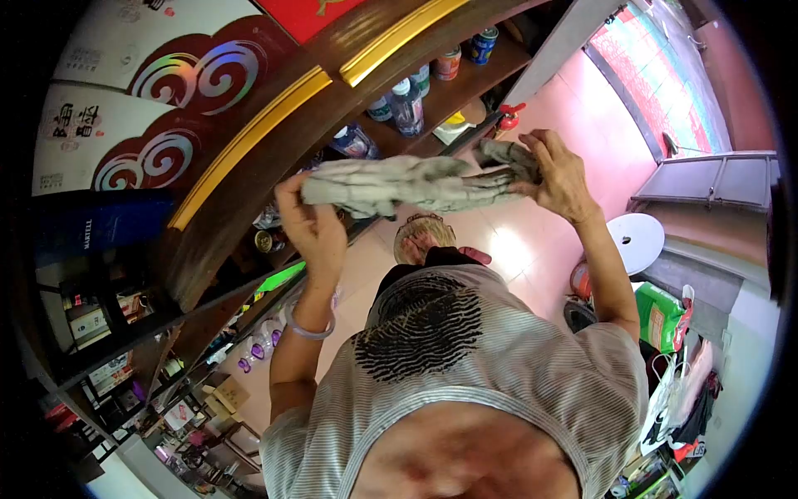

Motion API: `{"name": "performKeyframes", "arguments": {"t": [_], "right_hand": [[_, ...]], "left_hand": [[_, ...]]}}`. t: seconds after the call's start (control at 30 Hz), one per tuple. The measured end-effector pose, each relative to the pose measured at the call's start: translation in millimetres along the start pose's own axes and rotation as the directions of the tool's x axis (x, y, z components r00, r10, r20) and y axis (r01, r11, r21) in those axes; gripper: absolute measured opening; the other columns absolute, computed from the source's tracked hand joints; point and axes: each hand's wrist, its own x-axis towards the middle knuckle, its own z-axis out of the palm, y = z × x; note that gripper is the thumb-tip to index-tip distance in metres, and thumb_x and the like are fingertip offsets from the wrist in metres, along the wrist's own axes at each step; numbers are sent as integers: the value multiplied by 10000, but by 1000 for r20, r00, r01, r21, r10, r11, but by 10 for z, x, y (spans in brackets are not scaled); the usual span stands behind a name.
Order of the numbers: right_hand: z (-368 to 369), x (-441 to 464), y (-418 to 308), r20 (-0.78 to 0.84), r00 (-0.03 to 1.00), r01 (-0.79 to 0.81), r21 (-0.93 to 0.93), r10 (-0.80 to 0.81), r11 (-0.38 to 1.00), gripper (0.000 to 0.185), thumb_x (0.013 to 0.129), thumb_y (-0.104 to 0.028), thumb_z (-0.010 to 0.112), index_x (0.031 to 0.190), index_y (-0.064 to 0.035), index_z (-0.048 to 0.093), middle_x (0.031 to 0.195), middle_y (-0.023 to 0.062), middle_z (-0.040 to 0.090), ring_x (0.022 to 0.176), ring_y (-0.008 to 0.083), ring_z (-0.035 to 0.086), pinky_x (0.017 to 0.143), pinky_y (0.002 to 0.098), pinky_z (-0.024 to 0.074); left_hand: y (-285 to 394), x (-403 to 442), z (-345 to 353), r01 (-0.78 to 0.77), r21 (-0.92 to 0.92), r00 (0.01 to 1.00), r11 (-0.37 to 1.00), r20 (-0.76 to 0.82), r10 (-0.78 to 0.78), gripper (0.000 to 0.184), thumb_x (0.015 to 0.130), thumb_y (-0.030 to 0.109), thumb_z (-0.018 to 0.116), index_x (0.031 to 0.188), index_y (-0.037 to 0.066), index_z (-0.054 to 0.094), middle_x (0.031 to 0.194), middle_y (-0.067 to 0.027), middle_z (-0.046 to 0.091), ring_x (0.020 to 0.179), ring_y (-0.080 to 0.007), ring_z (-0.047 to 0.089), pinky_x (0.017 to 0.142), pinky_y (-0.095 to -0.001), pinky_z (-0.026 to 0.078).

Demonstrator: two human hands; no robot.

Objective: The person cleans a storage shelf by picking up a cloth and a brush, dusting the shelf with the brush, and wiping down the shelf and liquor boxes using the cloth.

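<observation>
A crumpled whitish-grey cloth (pixel 391 181) with dark smudges is stretched between my hands in front of the shelves. My left hand (pixel 314 223), with a pale bangle on the wrist, pinches its left end between thumb and fingers. At the other end, my right hand (pixel 559 176) is closed on a bunched, darker part of the cloth. The cloth's middle sags a little and is slightly blurred. Below it, part of a foot (pixel 424 239) shows over the tiled floor.
Bottles (pixel 406 108) and cans (pixel 484 46) stand on a dark wooden shelf (pixel 432 100) with gold trim. Patterned boxes (pixel 108 137) and a blue Martell box (pixel 104 229) are at left. A round white lid (pixel 635 244), a green package (pixel 661 316) and bags (pixel 677 399) are at right.
</observation>
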Motion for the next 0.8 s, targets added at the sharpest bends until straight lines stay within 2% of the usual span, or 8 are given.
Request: {"name": "performKeyframes", "arguments": {"t": [0.03,0.13,0.23,0.33,0.37,0.47,0.57,0.8], "right_hand": [[9,-43,58,13,1000,17,-8,-17,1000,497,719,-283,751,1081,0,564,997,148,559,862,295,591,700,333,497],[218,-242,359,107,919,-395,208,381,895,324,815,-231,677,1021,2,587,920,117,602,832,236,600,701,314,492],[335,-356,626,149,621,-588,738,770,332,283,902,-182,547,1069,47,540,965,140,618,844,250,617,740,368,500],[381,-412,675,295,475,-318,936,829,-150,342,957,-235,464,1056,86,528,1011,168,600,898,239,607,790,374,504],[386,-413,680,302,472,-259,946,828,-198,366,966,-225,433,1066,120,504,1009,217,587,913,287,605,823,398,504],[428,-393,740,387,460,-187,922,799,-339,369,986,-263,396,1054,74,530,973,166,615,876,253,605,822,369,497],[377,-269,767,499,505,-166,857,704,-489,355,986,-247,384,1061,72,521,976,174,612,872,258,608,830,360,499],[396,15,1126,408,616,-249,912,674,-325,225,943,-152,476,1025,50,530,979,142,610,878,232,612,778,359,526]], "left_hand": [[-153,-9,-100,-11,3,1000,1000,25,11,156,880,-19,459,1033,5,474,996,-54,495,909,-116,487,827,-254,417],[-320,-99,-223,95,-87,995,992,3,-95,141,900,-7,443,1037,7,470,1018,-52,486,906,-118,489,818,-250,420],[-370,-124,-307,256,-58,967,965,-1,-256,131,932,50,456,1060,23,468,999,-48,508,886,-103,488,786,-245,429],[-450,-167,-327,383,-123,924,916,27,-383,146,945,102,477,1065,19,480,1007,-56,530,886,-112,498,793,-248,432],[-550,-198,-348,410,-107,912,906,31,-409,170,952,129,475,1078,16,482,1026,-65,530,899,-124,504,806,-259,433],[-723,-232,-308,585,-49,811,809,27,-585,286,967,219,454,1157,5,473,1115,-101,524,975,-178,520,859,-309,434],[-1028,-234,-316,813,-55,581,580,147,-800,442,984,290,348,1298,-17,390,1256,-158,483,1118,-265,503,950,-389,414],[-831,134,96,979,61,141,192,476,-868,575,979,415,235,1358,6,371,1355,-169,442,1204,-325,468,1001,-447,388]]}}
